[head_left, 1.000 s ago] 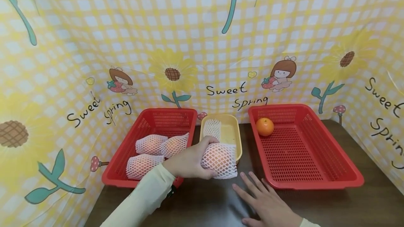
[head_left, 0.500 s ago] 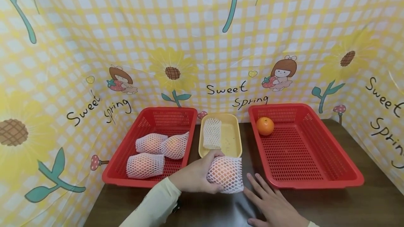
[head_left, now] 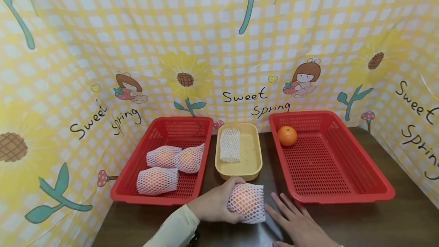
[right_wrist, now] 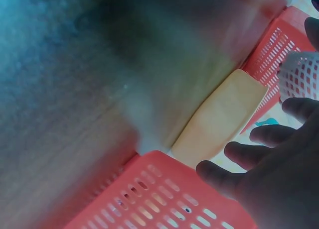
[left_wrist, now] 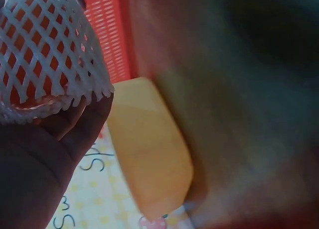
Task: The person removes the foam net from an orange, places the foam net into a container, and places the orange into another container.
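My left hand [head_left: 214,204] grips an orange in a white foam net [head_left: 247,203], in front of the yellow tray. The left wrist view shows the net [left_wrist: 47,50] close up, orange skin showing through its mesh and its end gathered loosely past the fruit. Just to the right, my right hand [head_left: 298,220] has its fingers spread and straight, fingertips close to the net's open end. That hand [right_wrist: 279,169] holds nothing in the right wrist view. A flat, unfilled foam net [head_left: 230,145] lies in the left half of the yellow tray [head_left: 252,170].
Three netted fruits [head_left: 157,180] lie in the left red basket [head_left: 120,195]. One bare orange [head_left: 287,136] sits in the back left corner of the right red basket [head_left: 343,198]. A checked, flower-printed cloth [head_left: 219,48] walls the dark table [head_left: 404,224] at the back and sides.
My left hand has brought the netted orange toward me and slightly right, off the front of the yellow tray. My right hand has shifted a little right, fingers still spread.
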The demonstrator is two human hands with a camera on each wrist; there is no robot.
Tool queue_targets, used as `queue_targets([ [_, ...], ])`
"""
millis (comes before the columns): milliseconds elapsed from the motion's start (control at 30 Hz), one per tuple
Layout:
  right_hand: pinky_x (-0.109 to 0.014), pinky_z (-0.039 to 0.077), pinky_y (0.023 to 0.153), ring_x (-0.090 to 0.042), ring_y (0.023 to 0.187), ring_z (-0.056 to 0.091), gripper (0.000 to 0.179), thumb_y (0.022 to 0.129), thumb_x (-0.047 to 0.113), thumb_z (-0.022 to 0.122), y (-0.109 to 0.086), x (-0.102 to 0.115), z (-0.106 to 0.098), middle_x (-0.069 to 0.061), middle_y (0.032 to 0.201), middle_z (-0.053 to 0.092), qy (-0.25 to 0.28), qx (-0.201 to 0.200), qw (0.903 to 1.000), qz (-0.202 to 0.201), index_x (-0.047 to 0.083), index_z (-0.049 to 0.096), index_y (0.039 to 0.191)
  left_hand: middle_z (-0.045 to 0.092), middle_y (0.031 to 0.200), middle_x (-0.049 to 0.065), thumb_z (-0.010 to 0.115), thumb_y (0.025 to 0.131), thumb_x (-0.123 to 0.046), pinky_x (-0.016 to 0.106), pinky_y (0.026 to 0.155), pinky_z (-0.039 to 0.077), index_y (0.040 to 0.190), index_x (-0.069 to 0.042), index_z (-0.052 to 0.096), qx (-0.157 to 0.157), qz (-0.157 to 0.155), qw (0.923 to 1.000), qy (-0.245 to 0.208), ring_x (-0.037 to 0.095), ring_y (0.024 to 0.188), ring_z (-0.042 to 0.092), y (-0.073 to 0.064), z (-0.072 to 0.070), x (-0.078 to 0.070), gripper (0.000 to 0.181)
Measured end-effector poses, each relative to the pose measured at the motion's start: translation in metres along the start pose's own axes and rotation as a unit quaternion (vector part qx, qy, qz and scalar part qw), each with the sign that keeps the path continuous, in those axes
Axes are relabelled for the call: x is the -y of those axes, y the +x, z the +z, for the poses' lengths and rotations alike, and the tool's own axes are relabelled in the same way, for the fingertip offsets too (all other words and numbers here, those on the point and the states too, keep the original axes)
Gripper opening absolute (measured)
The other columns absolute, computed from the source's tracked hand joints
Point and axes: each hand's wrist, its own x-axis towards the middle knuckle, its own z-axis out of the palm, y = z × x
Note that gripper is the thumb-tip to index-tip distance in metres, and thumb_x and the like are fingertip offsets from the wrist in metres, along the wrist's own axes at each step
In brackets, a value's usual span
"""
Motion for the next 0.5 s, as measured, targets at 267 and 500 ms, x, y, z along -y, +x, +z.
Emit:
queue_targets([
  [267, -0.073, 0.032, 0.098, -0.046, 0.143, 0.028, 0.082, 0.091, 0.067, 0.057, -0.001, -0.002, 0.004, -0.016, 0.163, 0.026, 0.019, 0.026, 0.9994, 0.016, 0.029, 0.031, 0.16, 0.053, 0.121, -0.007, 0.085, 0.079, -0.043, 0.026, 0.087, 0.048, 0.138, -0.028, 0.035, 0.012, -0.011, 0.9998, 0.006, 0.005, 0.099, 0.057, -0.002, 0.017, 0.015, 0.079],
  [500, -0.073, 0.031, 0.099, -0.043, 0.145, 0.027, 0.084, 0.091, 0.07, 0.055, 0.0, -0.001, 0.003, -0.013, 0.163, 0.026, 0.028, 0.053, 0.9976, 0.035, 0.024, 0.035, 0.158, 0.053, 0.122, -0.008, 0.085, 0.079, -0.043, 0.026, 0.09, 0.046, 0.137, -0.027, 0.036, 0.027, -0.003, 0.9994, 0.024, 0.004, 0.103, 0.055, -0.004, 0.029, 0.025, 0.078],
])
